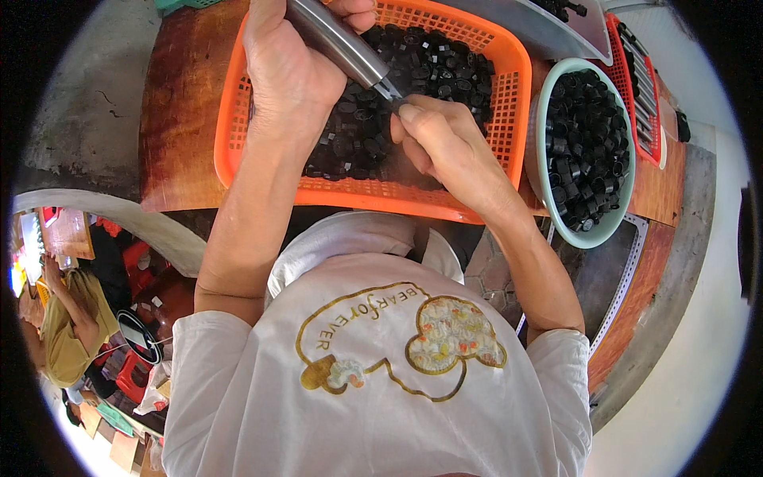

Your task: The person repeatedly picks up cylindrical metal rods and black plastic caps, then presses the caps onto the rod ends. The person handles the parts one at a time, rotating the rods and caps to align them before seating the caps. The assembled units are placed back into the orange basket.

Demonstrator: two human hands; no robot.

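Observation:
My left hand [292, 78] is wrapped round a silver metal tube [342, 44], slanting down to the right over an orange plastic basket [517, 111]. A narrow, shiny tip [388, 89] sticks out of the tube's lower end. At that tip the fingers of my right hand [445, 137] are pinched together on a small dark piece, mostly hidden by the fingers. Many small black plastic parts [453, 71] fill the basket beneath both hands, some with pale square spots.
Right of the basket stands a pale green tub [544, 151] heaped with black ring-like caps [588, 151]. Beyond it, a red basket [653, 131] holds metal tubes. A grey bin [548, 28] sits at the back. Another person [75, 314] works at the far left.

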